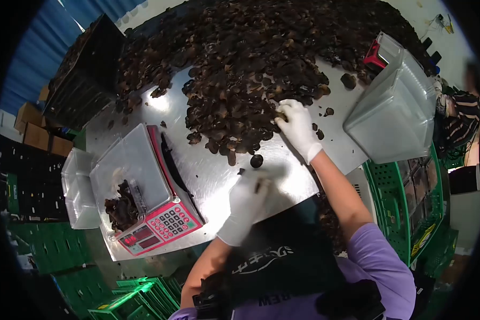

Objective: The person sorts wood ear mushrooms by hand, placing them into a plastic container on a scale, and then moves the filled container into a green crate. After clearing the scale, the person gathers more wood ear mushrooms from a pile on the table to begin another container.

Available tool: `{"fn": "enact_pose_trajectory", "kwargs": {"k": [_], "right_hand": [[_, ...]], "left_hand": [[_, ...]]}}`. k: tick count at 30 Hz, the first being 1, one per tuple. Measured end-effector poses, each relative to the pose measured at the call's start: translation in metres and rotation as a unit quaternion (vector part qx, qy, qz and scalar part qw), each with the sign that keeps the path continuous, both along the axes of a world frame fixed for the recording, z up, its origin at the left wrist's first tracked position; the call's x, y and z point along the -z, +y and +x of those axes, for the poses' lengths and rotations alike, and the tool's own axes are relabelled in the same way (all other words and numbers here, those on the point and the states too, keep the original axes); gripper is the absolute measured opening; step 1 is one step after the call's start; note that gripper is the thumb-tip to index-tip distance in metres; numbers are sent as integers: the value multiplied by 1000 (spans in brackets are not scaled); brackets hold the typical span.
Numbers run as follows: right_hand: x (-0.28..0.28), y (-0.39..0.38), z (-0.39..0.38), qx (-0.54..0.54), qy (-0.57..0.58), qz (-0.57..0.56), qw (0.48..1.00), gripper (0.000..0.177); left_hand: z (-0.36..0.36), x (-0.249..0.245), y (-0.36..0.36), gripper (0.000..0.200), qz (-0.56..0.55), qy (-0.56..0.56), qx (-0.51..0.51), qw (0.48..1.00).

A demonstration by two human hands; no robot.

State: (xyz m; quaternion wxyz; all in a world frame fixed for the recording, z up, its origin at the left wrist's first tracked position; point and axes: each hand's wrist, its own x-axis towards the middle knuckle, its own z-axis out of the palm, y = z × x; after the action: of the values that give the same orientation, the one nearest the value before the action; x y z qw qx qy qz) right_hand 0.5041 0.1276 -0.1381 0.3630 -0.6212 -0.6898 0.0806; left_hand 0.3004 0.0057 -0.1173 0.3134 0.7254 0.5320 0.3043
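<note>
A big heap of dark brown mushroom pieces (240, 85), like wood ear, spreads over the metal table (208, 176). My right hand (298, 128), in a white glove, is at the heap's near right edge, fingers pinched on a brownish mushroom piece (279, 115). Closer to my body, my left hand (250, 194) is gloved too and blurred; its fingers look curled, with a brown spot between them that I cannot make out. Just beyond it lies one round dark mushroom piece (256, 160).
At left stands a red-and-white scale (170, 226) with a clear container holding mushrooms (124, 205). Clear plastic tubs (80, 186) sit beside it. Stacked clear tubs (394, 112) stand at right, above a green crate (389, 208). A black crate (82, 80) is at back left.
</note>
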Motion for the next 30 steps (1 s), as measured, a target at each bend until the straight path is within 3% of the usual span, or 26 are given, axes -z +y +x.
{"fn": "enact_pose_trajectory", "kwargs": {"k": [2,3,5,6,8,10,12,14,16,18,21,22,24,25,26,28,30], "right_hand": [[-2,-14,7,37,86,52,994,23],[-9,-23,8,35,226,16,973,20],[-12,-36,21,-27,516,-119,848,23],[-26,-43,24,-69,633,-158,755,26],[-42,-52,17,-104,710,-173,675,30],[-36,-49,7,-96,673,-205,704,22],[-29,-49,-15,-60,559,-240,792,13],[-18,-47,-42,-48,369,-193,908,21],[-6,-40,-55,-45,70,-49,995,29],[4,-39,-58,-47,41,-44,997,29],[1,-46,-49,7,203,-56,977,19],[2,-47,-43,-14,277,-47,960,19],[-3,-54,-26,-45,578,-179,795,18],[-2,-54,-16,-83,640,-203,736,29],[-3,-56,-12,-80,639,-202,738,29],[-15,-60,-10,-148,724,-199,644,41],[-5,-58,-11,-172,742,-198,617,42]], "left_hand": [[-20,-4,12,20,14,27,-94,995],[-23,-8,18,23,-4,72,-122,990],[-26,4,26,27,11,100,-100,990],[-26,13,27,28,23,105,-83,991],[-22,17,26,28,13,105,-56,993],[-20,24,25,28,5,106,-30,994],[-21,34,22,24,57,123,-48,990],[-26,41,19,24,55,124,-72,988],[-31,38,18,24,52,126,-98,986],[-37,29,22,21,41,84,-165,982],[-42,22,38,18,121,101,-176,972],[-41,22,45,19,131,110,-182,968],[-35,19,60,23,76,146,-184,969],[-33,18,64,28,22,184,-185,965],[-31,22,64,28,21,181,-182,966],[-29,29,66,33,38,197,-179,963],[-29,33,63,30,16,183,-173,968]]}}
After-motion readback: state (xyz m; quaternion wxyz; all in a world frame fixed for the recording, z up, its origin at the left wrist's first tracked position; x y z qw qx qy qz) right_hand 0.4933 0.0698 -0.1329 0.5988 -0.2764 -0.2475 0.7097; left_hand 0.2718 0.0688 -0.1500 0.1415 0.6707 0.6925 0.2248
